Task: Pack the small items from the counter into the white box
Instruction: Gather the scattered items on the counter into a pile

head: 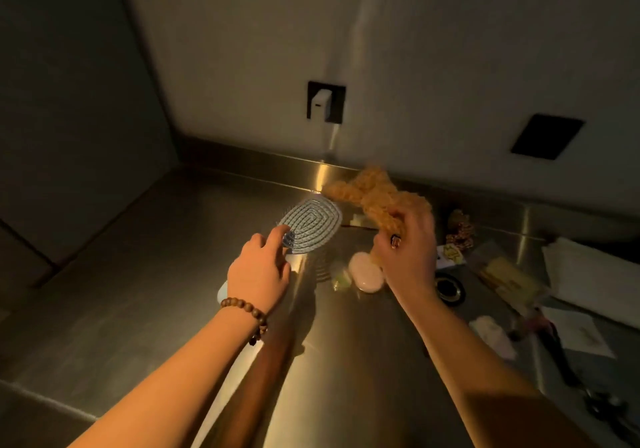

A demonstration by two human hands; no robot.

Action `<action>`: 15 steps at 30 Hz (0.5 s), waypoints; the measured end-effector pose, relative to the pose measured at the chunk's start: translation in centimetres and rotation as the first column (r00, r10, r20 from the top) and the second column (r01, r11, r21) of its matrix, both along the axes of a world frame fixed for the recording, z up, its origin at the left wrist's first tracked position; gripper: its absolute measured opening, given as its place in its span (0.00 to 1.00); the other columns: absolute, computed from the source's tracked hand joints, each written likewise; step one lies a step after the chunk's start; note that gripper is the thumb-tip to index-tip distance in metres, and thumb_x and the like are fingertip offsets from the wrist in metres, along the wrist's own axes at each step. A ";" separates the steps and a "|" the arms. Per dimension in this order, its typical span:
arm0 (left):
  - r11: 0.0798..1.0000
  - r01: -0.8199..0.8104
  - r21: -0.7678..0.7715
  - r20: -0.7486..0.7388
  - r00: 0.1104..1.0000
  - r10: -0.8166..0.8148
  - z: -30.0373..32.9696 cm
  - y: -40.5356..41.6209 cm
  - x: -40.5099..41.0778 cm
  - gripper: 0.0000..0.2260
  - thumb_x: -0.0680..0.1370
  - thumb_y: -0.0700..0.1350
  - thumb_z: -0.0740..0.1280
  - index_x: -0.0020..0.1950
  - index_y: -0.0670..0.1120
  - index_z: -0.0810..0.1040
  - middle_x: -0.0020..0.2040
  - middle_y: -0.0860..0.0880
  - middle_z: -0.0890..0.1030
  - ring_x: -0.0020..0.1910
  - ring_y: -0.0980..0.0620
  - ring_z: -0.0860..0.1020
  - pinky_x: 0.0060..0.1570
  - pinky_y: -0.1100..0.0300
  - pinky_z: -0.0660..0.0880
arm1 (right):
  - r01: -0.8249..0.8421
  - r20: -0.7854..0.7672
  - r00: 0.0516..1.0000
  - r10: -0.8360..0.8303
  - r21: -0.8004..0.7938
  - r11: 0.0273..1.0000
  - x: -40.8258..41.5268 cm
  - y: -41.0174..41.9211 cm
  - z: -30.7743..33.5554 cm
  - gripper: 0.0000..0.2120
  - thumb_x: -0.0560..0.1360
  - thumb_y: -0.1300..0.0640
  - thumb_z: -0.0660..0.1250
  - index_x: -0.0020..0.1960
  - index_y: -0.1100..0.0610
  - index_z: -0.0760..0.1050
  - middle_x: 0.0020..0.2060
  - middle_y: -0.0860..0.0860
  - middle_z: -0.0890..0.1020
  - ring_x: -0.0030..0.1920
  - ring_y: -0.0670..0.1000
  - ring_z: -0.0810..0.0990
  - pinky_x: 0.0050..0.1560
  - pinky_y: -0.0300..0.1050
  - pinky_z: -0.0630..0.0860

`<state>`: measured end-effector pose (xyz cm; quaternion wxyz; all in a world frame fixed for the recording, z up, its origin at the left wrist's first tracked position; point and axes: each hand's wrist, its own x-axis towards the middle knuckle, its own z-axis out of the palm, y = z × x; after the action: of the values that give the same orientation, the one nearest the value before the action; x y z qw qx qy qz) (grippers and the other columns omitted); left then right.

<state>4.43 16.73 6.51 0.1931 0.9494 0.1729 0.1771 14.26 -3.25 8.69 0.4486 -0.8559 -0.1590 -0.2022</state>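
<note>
Glossy brushed-metal counter [346, 361], fuzzy plush toy [377, 198]

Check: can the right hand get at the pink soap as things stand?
Probably not right away. The pink soap lies uncovered on the counter just below the right hand, but that hand grips the fuzzy orange toy. The left hand holds the hairbrush.

Dim, warm yellowish light is falling from above. Glare is streaking down the steel counter [346, 361] in a bright central band, while the corners are sinking into darkness. The plush toy [377, 198] is smearing with motion blur. Wide-angle distortion is bending the wall edges.
</note>
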 end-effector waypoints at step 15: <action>0.920 0.368 -0.136 -0.263 0.882 -0.392 -5.8 -18.5 14.8 0.23 0.73 0.47 0.66 0.65 0.51 0.63 0.55 0.42 0.74 0.52 0.41 0.75 0.46 0.50 0.73 | 0.370 -0.219 0.855 -0.470 -0.378 0.849 3.7 -16.7 -7.4 0.14 0.75 0.56 0.65 0.59 0.53 0.68 0.58 0.54 0.69 0.57 0.54 0.71 0.55 0.57 0.73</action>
<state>19.22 -1.75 0.71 0.2359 0.9716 0.0165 -0.0100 17.98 -19.95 1.28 0.2658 -0.9518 0.0740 -0.1339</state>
